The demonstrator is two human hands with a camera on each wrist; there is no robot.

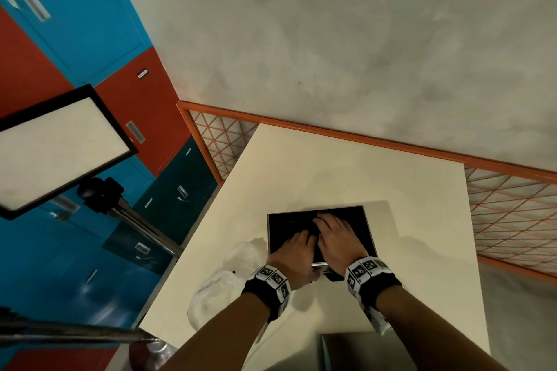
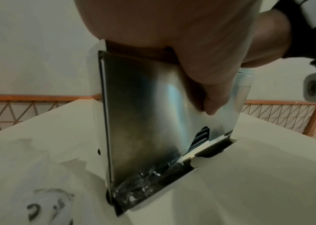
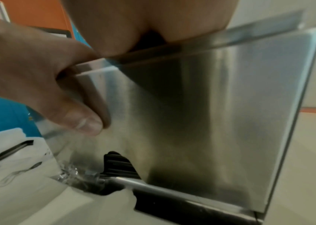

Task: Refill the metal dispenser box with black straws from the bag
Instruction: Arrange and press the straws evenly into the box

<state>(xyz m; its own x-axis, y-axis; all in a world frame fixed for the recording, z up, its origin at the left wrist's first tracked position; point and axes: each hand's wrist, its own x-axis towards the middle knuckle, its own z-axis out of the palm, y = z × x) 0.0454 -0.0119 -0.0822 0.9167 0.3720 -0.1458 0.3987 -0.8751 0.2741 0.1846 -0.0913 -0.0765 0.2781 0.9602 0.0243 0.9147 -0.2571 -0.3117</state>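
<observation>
Head view showed the metal dispenser box (image 1: pixel 319 235) standing on the white table (image 1: pixel 376 184), its open top dark with black straws (image 1: pixel 286 230). Both the left hand (image 1: pixel 294 253) and the right hand (image 1: pixel 337 239) reached inside, fingers spread over the straws. A crumpled plastic bag (image 1: pixel 224 280) lay just left of the box.

The box (image 1: pixel 316 235) stands on the table (image 1: pixel 346 166), toward its near edge and about midway between the left and right edges. Straws (image 1: pixel 286 229) lie inside it. Both hands reach into the open top, the left hand (image 1: pixel 294 253) beside the right hand (image 1: pixel 337 239). The bag (image 1: pixel 229 274) lies at the table's left edge, just left of the box.
</observation>
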